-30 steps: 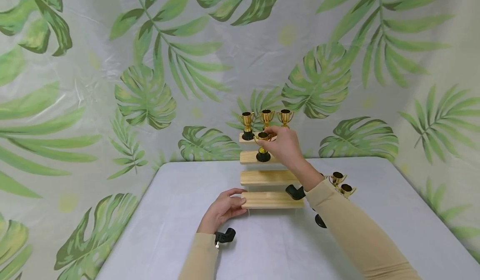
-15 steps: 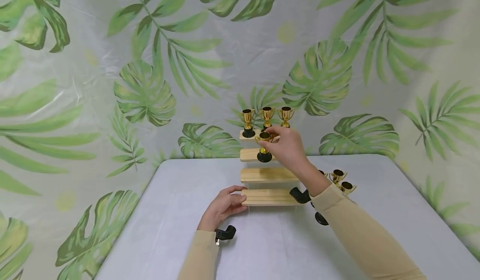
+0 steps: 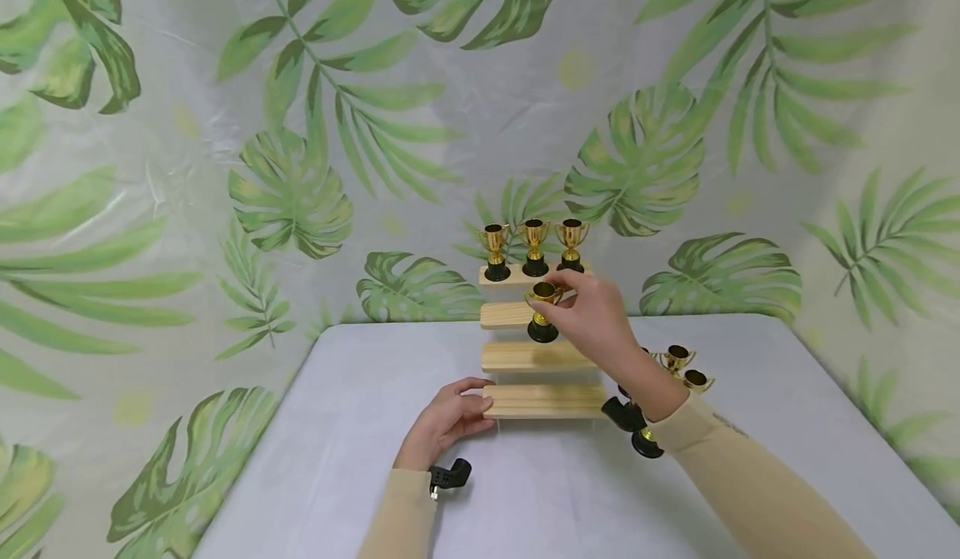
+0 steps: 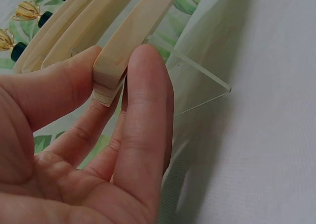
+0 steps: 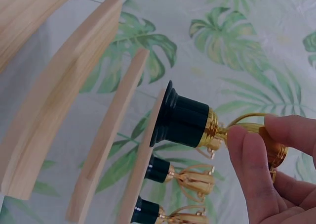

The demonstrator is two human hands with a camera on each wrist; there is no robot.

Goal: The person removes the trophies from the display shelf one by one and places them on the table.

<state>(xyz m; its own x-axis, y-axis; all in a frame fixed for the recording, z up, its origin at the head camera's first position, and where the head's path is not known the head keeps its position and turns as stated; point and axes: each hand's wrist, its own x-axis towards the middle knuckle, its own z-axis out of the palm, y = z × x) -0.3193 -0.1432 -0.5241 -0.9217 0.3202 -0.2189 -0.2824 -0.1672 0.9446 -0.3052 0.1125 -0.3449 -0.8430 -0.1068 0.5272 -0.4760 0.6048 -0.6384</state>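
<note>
My right hand (image 3: 592, 317) pinches a small gold trophy cup (image 3: 543, 326) with a black base by its cup and handle. The trophy is upright in the head view, overlapping the second step from the top. In the right wrist view its black base (image 5: 182, 120) points towards the boards, and the fingers (image 5: 254, 169) wrap the gold cup. My left hand (image 3: 450, 417) grips the left end of the lowest board of a wooden step stand (image 3: 543, 401); in the left wrist view the thumb (image 4: 79, 75) presses one face of that board (image 4: 116, 56).
Three matching trophies, among them the left one (image 3: 495, 251), stand in a row on the top step. Several more, including one trophy (image 3: 677, 357), stand on the white-covered table (image 3: 360, 376) right of the stand, partly behind my right forearm. A leaf-patterned backdrop (image 3: 420, 167) hangs behind.
My right hand has moved the trophy slightly to the right and lower in the head view, uncovering more of the top-row trophies. The left hand keeps its grip on the lowest board.
</note>
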